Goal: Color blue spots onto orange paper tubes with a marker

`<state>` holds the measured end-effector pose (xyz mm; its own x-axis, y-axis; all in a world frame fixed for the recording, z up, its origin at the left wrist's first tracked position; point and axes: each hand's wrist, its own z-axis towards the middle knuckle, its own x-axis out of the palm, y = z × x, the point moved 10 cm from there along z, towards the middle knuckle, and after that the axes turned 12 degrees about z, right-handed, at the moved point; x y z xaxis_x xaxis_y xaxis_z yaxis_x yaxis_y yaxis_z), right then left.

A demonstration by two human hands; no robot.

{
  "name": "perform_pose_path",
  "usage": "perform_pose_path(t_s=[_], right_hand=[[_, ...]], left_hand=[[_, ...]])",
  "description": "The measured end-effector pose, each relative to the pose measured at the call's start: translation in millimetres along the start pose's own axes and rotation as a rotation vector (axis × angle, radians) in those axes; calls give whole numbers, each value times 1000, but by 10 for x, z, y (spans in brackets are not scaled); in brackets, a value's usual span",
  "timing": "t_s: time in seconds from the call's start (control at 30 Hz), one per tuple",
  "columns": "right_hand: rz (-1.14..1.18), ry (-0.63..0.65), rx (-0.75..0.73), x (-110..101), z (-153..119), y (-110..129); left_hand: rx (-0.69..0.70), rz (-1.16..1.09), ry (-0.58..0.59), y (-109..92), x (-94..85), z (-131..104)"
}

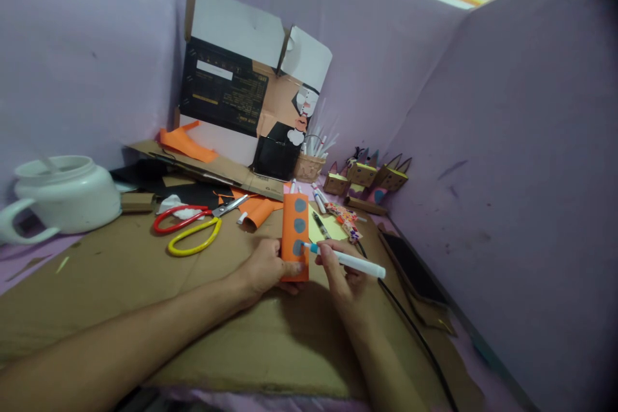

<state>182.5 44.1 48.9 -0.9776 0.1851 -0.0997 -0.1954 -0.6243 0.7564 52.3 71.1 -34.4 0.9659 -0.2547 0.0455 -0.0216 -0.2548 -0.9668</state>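
Observation:
An orange paper piece [288,232] with three blue-grey dots stands upright in front of me, above the cardboard sheet. My left hand [268,267] grips its lower part, with the thumb across the front and other fingers behind. My right hand [340,270] holds a white marker [360,263] with a blue collar between thumb and fingers. The marker's tip touches the lowest dot or its right edge. Left of the orange piece lie scissors [215,211] with one red and one yellow handle, blades apart.
A white pot [72,196] stands at the left. Behind are an unfolded box [226,93], orange scraps [186,143] and a cup of white sticks [309,167]. Cardboard figures [362,174], a black cable [418,331] and a phone-like dark slab [415,267] lie to the right.

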Motion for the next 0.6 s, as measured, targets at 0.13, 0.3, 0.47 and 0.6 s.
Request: perform_pose_path(t_s=[0.13, 0.3, 0.47, 0.6], right_hand=[[14, 13, 37, 18, -18, -55], [48, -22, 36, -2, -31, -65], [37, -16, 69, -2, -21, -59], [38, -44, 66, -41, -20, -58]], left_hand=[[-3, -10, 8, 20, 8, 10], [-3, 10, 1, 48, -9, 22], [8, 9, 14, 40, -2, 31], [-9, 16, 3, 54, -9, 31]])
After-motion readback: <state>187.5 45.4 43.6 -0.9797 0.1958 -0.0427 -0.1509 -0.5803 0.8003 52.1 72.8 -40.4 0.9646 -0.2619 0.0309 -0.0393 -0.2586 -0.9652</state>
